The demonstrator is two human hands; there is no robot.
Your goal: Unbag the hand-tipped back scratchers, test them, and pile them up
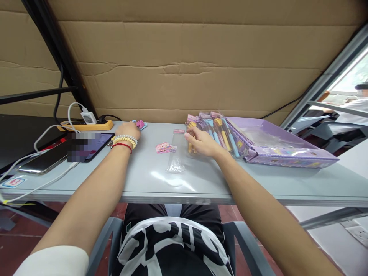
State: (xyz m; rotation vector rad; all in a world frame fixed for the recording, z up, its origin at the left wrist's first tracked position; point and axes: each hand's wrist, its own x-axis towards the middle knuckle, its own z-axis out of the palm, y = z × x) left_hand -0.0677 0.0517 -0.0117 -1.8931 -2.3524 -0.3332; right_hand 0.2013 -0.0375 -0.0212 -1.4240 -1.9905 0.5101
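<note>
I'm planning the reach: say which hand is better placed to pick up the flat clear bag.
Probably the right hand: it is close beside the clear bag, though at the colourful packets. The left hand is farther off, at the small pink-and-blue thing.

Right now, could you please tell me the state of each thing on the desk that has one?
Purple box: open.
Packaged pens: in clear wrappers, right hand over them.
Clear sleeve: lying flat.
Pink cards: loose, overlapping.
Pink-and-blue item: at left hand, grip unclear.
White charger: plugged into power strip.
Tablet: screen lit.
</note>
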